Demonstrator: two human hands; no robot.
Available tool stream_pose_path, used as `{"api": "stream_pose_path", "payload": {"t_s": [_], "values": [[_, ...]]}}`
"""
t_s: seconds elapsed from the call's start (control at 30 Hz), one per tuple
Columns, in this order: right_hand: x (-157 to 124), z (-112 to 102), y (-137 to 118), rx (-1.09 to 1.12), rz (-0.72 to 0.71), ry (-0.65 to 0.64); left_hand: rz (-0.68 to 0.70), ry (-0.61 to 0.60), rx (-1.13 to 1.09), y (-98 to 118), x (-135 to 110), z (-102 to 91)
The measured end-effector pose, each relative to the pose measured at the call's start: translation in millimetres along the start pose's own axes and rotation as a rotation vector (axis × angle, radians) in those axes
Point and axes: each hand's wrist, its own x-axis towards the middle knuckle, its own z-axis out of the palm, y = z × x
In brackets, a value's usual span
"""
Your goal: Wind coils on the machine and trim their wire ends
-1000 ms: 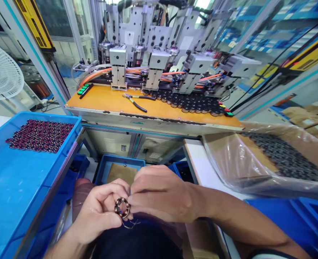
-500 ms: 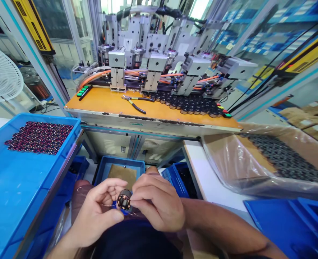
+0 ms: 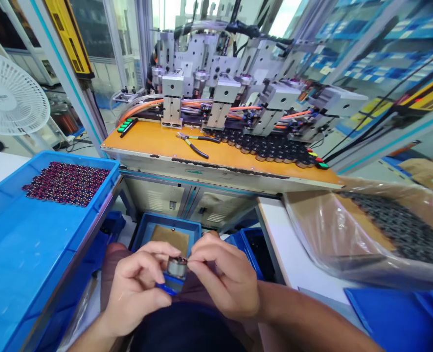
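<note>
A small motor stator point(image 3: 177, 269), a grey metal ring with copper-coloured winding at its upper end, is held in front of my lap. My left hand point(image 3: 133, 283) curls around its left side, fingers against the ring and the thumb lower down. From the right, my right hand point(image 3: 225, 276) pinches thumb and forefinger together at the upper rim; whatever lies between those fingertips is too small to make out. Beneath the stator, a patch of blue shows between the hands.
On the orange bench top stand rows of black cylindrical parts point(image 3: 271, 149) beside cutting pliers point(image 3: 194, 144), before a machine point(image 3: 219, 93). Left is a blue tray point(image 3: 36, 244) with dark red-speckled parts. Right is a plastic-lined carton point(image 3: 311, 239). A blue bin point(image 3: 143, 227) sits below.
The stator has turned: its copper-wound open end faced me before, and now its smooth side shows with the end upward. The view has shifted slightly left.
</note>
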Motion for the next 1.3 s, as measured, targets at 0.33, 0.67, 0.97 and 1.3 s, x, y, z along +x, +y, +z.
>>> {"api": "stream_pose_path", "payload": {"t_s": [0.33, 0.67, 0.97, 1.3], "values": [[3, -11, -4, -0.171, -0.321, -0.137, -0.498, -0.138, -0.109, -3, 2, 0.6], [7, -7, -4, -0.274, -0.061, -0.178, -0.107, 0.019, -0.122, -2, 2, 2.6], [18, -12, -6, -0.252, -0.294, -0.259, -0.371, -0.080, -0.194, -5, 8, 0.8], [19, -7, -3, -0.213, -0.074, -0.154, -0.028, 0.097, -0.147, -1, 5, 6.3]]}}
